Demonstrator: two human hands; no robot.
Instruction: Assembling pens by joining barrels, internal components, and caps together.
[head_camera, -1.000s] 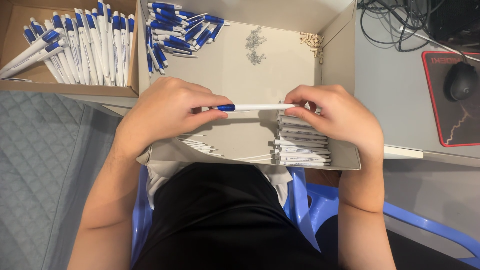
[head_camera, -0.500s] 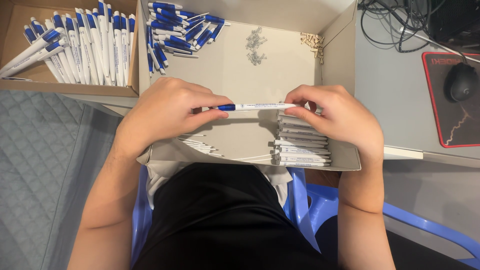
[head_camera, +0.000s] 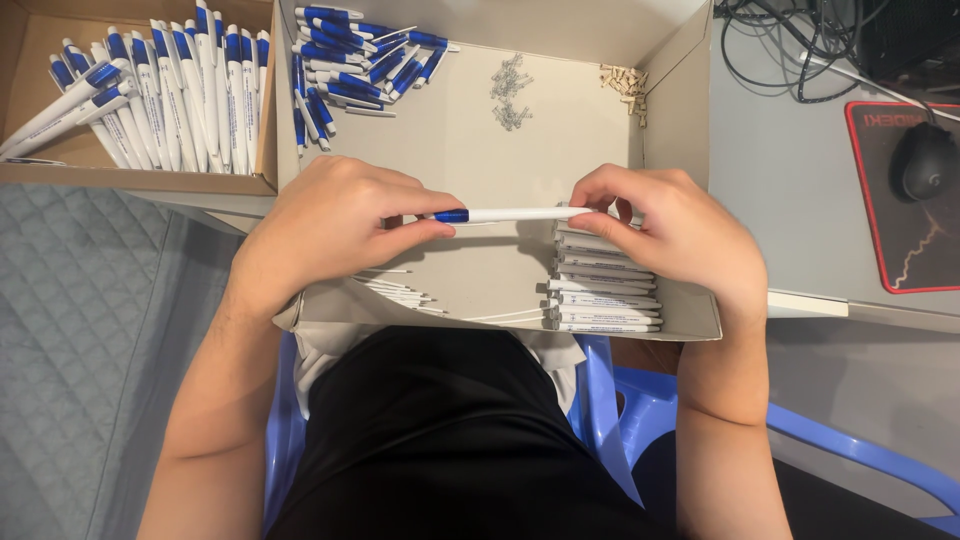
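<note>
- A shallow cardboard tray (head_camera: 480, 150) lies under both hands, its pale floor showing between the fingers and beyond them.
- A second cardboard box (head_camera: 30, 60), well beyond the left fingers and to their outer side, holds rows of finished white-and-blue pens (head_camera: 170, 90).
- The left hand (head_camera: 330, 225) is curled, thumb and forefinger pinched shut on the blue end of a pen; the other fingers are folded in beside them.
- The right hand (head_camera: 670, 235) is curled likewise, its fingertips closed on the white end of the same pen.
- A red-edged mouse pad with a black mouse (head_camera: 925, 160) lies well off to the outer side of the right fingers.
- A stack of white pen barrels (head_camera: 605, 290) lies just beneath the right fingers, near the tray's close edge.
- A heap of blue-and-white pens (head_camera: 350, 70) lies beyond the left fingertips, at the tray's far side.
- The white pen with a blue grip (head_camera: 510, 214) is held level between the two sets of fingertips, above the tray floor.
- Thin white refills (head_camera: 395, 288) lie just under the left fingers.
- Small metal springs (head_camera: 510, 90) lie beyond the gap between the fingers.
</note>
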